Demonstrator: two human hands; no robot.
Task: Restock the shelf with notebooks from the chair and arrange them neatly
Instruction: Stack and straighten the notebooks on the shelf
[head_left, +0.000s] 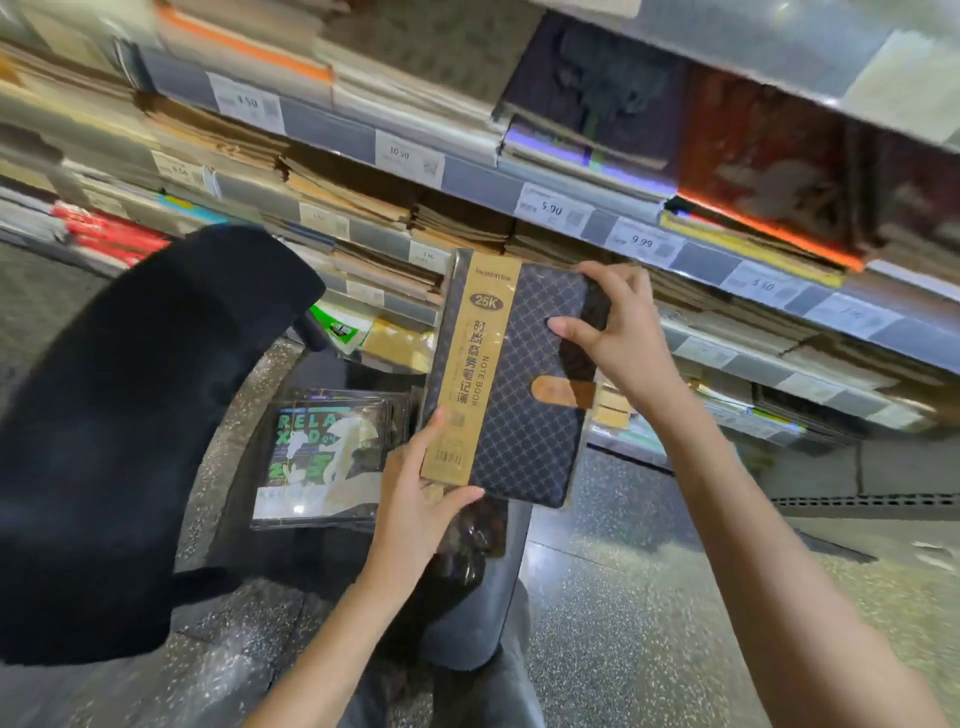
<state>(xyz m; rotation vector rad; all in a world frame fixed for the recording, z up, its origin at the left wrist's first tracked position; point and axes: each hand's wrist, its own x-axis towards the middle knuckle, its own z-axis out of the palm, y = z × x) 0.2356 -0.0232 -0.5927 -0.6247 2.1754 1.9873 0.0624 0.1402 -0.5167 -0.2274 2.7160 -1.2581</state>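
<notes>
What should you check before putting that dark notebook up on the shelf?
1. Both hands holding the notebook: ok. The left hand grips the bottom corner and the right hand grips the top right edge of the dark diamond-pattern notebook.
2. Notebook lifted off the chair: ok, it is held in the air in front of the shelf.
3. Cover facing you: ok, the gold 25K band shows.
4. A free slot for it on the shelf: cannot tell, the stacks are blurred.
5. More notebooks left to restock: ok, a green RELAX notebook lies below.
</notes>
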